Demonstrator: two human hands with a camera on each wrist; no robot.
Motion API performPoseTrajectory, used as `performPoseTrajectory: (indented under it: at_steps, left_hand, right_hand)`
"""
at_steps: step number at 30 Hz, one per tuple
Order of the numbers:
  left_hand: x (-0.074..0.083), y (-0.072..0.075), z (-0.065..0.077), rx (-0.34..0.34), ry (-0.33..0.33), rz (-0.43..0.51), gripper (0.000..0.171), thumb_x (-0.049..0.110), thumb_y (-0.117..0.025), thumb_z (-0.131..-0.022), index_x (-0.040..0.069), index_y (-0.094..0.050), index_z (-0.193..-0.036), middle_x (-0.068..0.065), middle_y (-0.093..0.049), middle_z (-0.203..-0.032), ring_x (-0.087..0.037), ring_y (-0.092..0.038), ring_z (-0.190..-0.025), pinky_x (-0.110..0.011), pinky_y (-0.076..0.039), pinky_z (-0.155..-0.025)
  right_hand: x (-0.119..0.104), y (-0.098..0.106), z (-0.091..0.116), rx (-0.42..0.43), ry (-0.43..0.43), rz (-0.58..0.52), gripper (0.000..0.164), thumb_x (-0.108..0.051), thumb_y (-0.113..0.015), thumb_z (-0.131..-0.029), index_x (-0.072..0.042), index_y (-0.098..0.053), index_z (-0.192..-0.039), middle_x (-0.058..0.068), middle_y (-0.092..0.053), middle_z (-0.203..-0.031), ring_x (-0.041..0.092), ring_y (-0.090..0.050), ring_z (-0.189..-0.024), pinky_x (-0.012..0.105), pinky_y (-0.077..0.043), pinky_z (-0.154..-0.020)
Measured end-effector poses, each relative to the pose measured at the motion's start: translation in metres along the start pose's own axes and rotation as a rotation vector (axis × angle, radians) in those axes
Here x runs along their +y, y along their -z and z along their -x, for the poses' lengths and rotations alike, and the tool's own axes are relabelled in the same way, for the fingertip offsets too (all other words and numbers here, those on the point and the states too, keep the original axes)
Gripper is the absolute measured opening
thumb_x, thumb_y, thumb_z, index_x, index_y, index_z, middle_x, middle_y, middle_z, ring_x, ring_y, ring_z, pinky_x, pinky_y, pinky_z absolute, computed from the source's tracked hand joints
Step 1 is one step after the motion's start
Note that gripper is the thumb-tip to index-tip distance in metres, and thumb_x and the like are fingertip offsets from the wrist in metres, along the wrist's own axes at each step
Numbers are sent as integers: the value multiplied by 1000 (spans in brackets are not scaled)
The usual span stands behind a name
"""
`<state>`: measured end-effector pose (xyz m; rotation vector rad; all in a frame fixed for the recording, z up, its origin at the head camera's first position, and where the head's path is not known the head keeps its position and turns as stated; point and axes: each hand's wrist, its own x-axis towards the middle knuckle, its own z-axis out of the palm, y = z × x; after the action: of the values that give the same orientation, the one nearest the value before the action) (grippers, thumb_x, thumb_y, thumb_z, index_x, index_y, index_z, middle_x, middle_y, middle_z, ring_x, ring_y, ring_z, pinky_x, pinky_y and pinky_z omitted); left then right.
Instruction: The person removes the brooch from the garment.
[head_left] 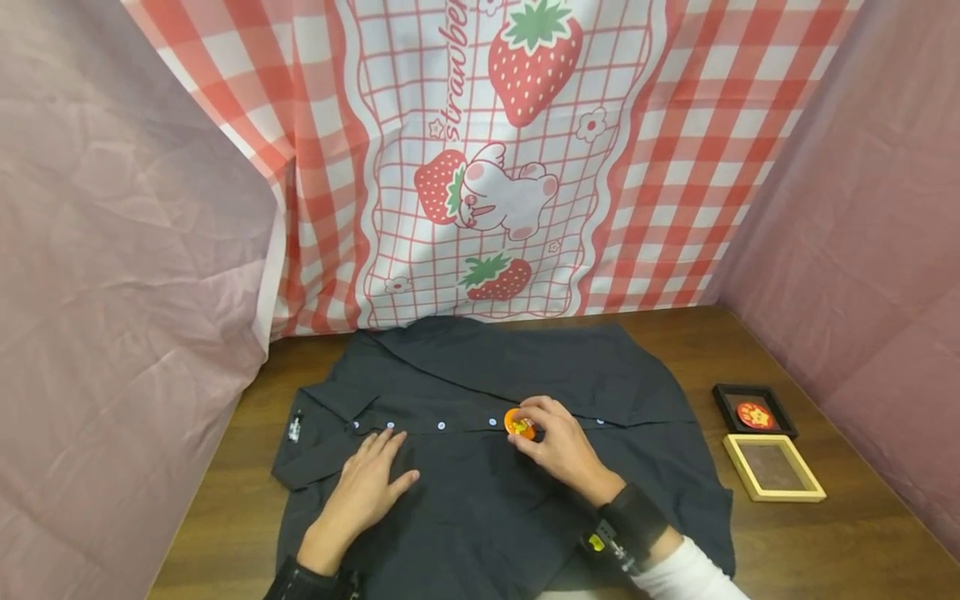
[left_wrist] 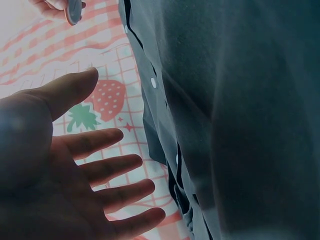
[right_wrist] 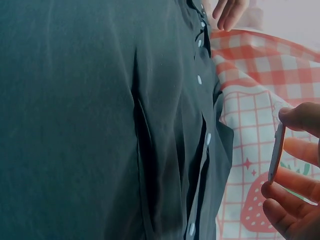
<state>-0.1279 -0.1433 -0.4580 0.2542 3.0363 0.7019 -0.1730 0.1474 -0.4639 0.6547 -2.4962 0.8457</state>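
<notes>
A dark short-sleeved shirt [head_left: 465,492] lies spread out, with a row of white buttons [head_left: 441,426] along its placket. My right hand [head_left: 564,450] pinches a round orange badge [head_left: 512,419] with a colourful figure on it, over the placket beside a button. In the right wrist view the badge [right_wrist: 276,152] appears thin and edge-on, between the thumb and fingertips. My left hand [head_left: 366,485] is over the shirt near the collar, its fingers straight and spread, fingertips close to the placket. The left wrist view shows that hand [left_wrist: 90,160] holding nothing.
On the wooden table [head_left: 847,550] at right, a black frame-like box [head_left: 780,427] holds a round red badge [head_left: 754,415]. A light wooden frame-like box [head_left: 813,492] stands in front of it. A strawberry-print cloth [head_left: 637,167] hangs behind, with pink curtains [head_left: 135,250] at both sides.
</notes>
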Motion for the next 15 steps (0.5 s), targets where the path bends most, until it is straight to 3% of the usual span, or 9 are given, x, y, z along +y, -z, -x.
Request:
performPoseTrajectory:
  at_steps: [15]
  left_hand:
    - [-3, -1, -1, 5, 8, -13, 59, 33, -69, -90, 6, -51, -139, -22, -45, -148, -46, -37, -138, -66, -34, -105]
  right_hand:
    - [15, 12, 3, 33, 44, 88, 28, -18, -87, -70, -13, -74, -93, 2, -65, -100, 15, -56, -82, 27, -48, -66]
